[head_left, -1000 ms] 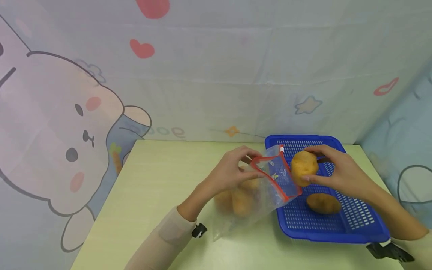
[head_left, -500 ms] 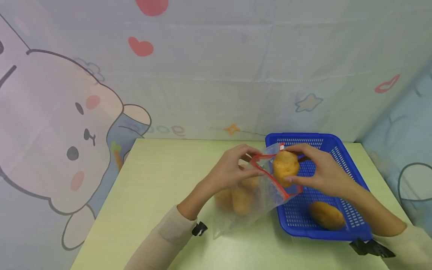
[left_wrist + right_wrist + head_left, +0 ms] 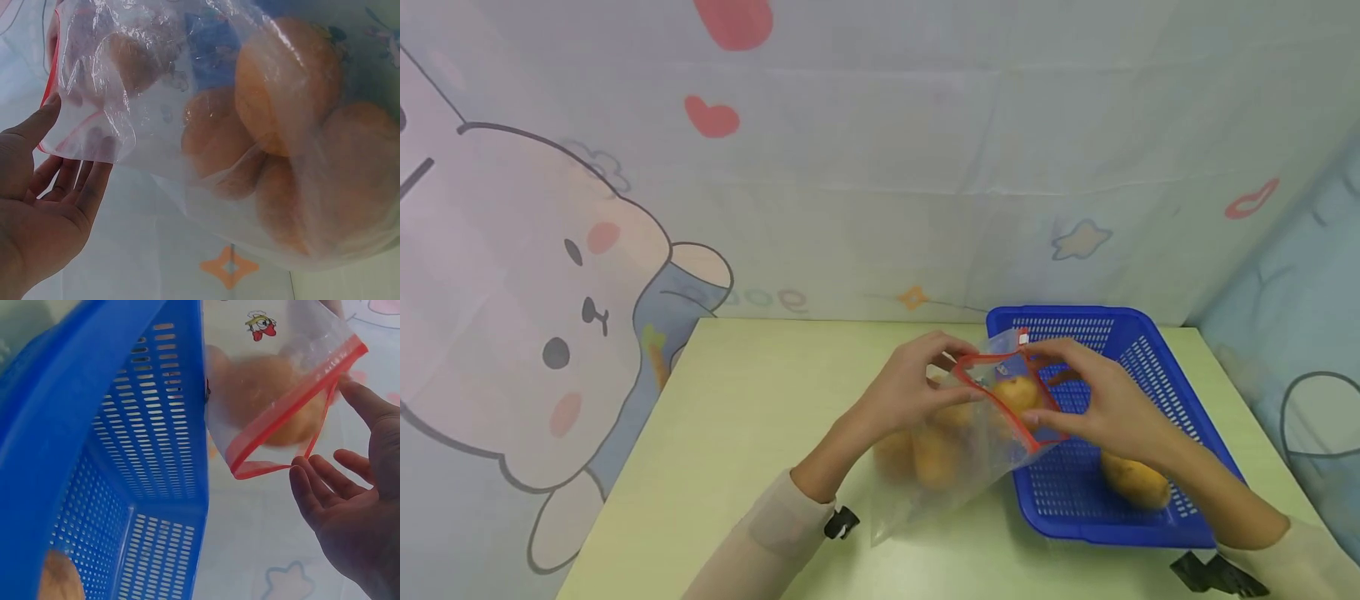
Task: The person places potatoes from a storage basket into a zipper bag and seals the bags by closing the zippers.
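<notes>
While the left hand (image 3: 910,387) pinches the red rim of the bag (image 3: 958,433) and holds its mouth up, the right hand (image 3: 1101,400) sits at the opposite side of that rim, fingers curled about a potato (image 3: 1017,392) that lies in the mouth, partly past the red strip. Whether those fingers clamp the potato or only the plastic, I cannot tell (the wrist views show both hands' fingers fairly straight beside the rim). Lower in the bag, against its bottom, several more potatoes (image 3: 287,156) press together. Its mouth overhangs the near left edge of the blue basket (image 3: 1138,367), which stands just right of the bag on the pale green table (image 3: 745,433). One potato (image 3: 1135,482) lies inside the basket, toward its near right side.
</notes>
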`<state>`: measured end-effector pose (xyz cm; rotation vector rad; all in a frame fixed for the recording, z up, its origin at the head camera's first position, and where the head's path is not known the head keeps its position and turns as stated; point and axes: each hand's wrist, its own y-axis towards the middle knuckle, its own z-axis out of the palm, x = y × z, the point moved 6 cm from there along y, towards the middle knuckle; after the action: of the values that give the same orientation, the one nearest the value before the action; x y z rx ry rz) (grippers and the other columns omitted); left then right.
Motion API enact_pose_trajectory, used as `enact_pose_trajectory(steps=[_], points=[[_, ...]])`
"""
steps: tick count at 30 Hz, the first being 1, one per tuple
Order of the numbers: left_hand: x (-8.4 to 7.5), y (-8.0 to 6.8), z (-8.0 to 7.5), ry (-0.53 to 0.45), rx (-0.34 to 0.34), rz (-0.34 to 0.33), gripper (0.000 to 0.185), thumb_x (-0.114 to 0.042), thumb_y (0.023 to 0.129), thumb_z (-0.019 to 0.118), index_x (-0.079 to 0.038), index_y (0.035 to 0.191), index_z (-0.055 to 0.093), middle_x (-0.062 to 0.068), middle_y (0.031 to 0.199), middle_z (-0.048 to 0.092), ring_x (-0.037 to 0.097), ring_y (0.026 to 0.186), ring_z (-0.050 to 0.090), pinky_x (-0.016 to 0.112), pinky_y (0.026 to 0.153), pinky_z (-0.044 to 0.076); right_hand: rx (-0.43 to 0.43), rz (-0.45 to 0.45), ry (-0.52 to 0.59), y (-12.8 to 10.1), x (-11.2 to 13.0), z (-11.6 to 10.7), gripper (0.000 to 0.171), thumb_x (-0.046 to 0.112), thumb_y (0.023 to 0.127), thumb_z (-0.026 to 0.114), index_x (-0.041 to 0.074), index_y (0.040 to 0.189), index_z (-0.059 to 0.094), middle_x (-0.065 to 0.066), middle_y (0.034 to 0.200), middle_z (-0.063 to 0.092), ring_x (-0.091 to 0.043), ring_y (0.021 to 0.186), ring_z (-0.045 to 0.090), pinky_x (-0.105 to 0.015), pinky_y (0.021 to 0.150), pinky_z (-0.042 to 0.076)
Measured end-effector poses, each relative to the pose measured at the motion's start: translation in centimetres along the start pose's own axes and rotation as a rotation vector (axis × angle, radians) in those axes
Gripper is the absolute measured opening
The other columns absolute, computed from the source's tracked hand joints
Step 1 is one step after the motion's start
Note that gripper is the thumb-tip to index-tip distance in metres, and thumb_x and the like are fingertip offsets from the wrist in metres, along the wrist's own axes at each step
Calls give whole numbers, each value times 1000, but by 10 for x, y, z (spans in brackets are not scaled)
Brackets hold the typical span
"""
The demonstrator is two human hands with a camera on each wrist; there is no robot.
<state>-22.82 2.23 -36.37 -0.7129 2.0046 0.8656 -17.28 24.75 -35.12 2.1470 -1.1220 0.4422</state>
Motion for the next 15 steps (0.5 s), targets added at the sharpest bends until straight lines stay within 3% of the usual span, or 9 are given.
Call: enact_pose_trajectory(steps=[3,9,15], points=[[-1,0,0,-6,-2,7,45,-13,87,90,-10,128,71,4,120,69,16,103,72,26,78,64,-11,-1,4,-3,1,-2,69,16,84,93,13,145,60,-3,140,65,-21,111,69,-34,89,63],[-4,0,0,8,0,0,45,-11,87,90,-9,128,71,5,117,69,18,103,72,26,78,64,-38,11,-50,-14,-5,-15,57,12,86,90,11,138,65,-3,132,69,-19,112,68,-24,89,60],[-6,-1,-1,15,-7,-15,45,-12,87,90,-10,128,71,1,117,69,18,104,71,26,78,64,35,78,-132,-32,-26,-22,50,19,90,89,9,133,66,-3,124,72,-19,109,69,-28,86,62]])
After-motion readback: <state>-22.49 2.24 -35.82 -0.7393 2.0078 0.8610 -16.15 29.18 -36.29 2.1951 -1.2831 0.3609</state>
